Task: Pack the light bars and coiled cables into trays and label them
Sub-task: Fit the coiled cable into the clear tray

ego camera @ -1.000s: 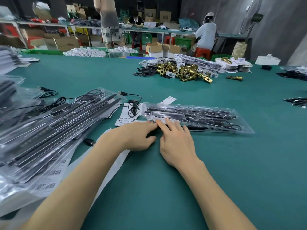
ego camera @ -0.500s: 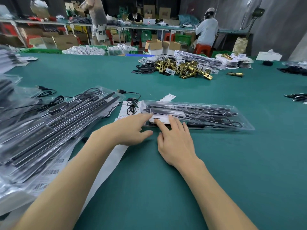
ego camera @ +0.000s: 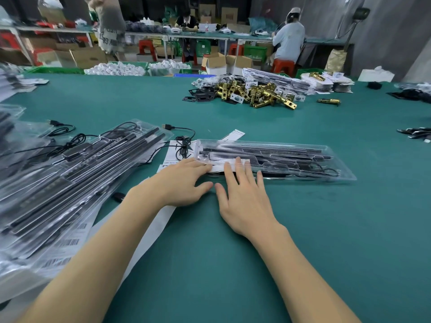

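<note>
I see the clear plastic tray (ego camera: pixel 275 159) lying flat on the green worktop (ego camera: pixel 303 229) at the middle of the frame, its long side running left to right, with black light bars (ego camera: pixel 268 152) and a dark cable packed inside. Both my hands sit at its near left corner. My left hand (ego camera: pixel 179 183) lies palm down with the fingers stretched out, the fingertips touching the tray's left end where a white label (ego camera: pixel 217 168) shows. My right hand (ego camera: pixel 242 194) is flat beside it, fingers straight and spread, their tips resting on the tray's near edge and on the white label strip. Neither hand grips anything; both simply press down. The thumbs nearly meet on the worktop just in front of the tray.

Just left of the tray, a coiled black USB cable (ego camera: pixel 184 145) rests on a white printed sheet (ego camera: pixel 171 151), near my left hand's fingers. In the left of the frame a heap of filled trays (ego camera: pixel 70 178) slopes toward me, with barcode labels (ego camera: pixel 70 241) at its lower edge. A white paper strip (ego camera: pixel 140 248) passes under my left forearm.

Toward the upper middle, well apart from the tray, lies a pile of brass latch parts (ego camera: pixel 256 92). In the background, a person in white (ego camera: pixel 289 38) sits at another bench.
</note>
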Demonstrator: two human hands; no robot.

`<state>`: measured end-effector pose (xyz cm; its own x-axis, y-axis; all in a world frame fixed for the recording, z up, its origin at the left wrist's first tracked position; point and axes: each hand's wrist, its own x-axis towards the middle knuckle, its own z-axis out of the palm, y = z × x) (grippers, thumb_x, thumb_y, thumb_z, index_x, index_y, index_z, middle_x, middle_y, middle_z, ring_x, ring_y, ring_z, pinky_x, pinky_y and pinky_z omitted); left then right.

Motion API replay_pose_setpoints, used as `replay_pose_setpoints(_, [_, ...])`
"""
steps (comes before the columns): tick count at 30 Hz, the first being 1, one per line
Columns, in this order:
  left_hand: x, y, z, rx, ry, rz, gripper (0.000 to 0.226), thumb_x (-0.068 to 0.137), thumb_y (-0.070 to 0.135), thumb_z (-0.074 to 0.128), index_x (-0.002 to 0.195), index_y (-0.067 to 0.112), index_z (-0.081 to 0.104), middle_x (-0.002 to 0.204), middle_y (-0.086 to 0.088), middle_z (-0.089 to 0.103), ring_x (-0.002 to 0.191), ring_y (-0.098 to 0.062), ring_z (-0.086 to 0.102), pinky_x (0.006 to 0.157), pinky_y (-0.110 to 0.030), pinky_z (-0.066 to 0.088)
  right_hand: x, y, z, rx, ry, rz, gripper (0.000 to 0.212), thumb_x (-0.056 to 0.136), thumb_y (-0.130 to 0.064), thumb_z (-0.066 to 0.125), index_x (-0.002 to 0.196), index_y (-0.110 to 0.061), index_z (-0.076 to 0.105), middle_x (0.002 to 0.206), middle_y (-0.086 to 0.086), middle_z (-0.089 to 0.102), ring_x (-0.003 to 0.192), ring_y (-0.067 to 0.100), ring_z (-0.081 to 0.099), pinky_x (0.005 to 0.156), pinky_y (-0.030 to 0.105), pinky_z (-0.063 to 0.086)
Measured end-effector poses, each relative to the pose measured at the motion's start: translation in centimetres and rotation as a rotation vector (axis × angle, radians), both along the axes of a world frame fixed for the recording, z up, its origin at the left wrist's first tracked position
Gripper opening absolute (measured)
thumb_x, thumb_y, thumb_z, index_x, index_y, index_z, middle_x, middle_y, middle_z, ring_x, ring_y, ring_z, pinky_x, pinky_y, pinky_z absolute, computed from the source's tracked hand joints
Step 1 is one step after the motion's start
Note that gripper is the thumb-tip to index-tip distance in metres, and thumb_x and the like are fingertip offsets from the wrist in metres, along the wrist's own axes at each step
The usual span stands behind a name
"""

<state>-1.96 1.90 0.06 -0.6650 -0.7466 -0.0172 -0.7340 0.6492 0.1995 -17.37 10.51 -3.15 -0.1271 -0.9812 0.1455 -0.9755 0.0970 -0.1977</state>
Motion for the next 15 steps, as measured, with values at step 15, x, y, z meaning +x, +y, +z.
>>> replay_pose_setpoints(15, [-1.0, 1.1, -0.6, -0.066, -0.014, -0.038, 0.055, 0.101, 0.044, 0.040, 0.152, 0.025, 0.029, 0.161, 0.001, 0.027, 0.148, -0.017, 0.022, 0.121, -0.038, 0.016, -0.1, 0.1, 0.0, -0.029, 0.008, -0.046, 0.062, 0.106, -0.045, 0.024, 0.160, -0.018, 0.012, 0.168, 0.000, 0.009, 0.154, 0.018, 0.006, 0.124, 0.052, -0.003])
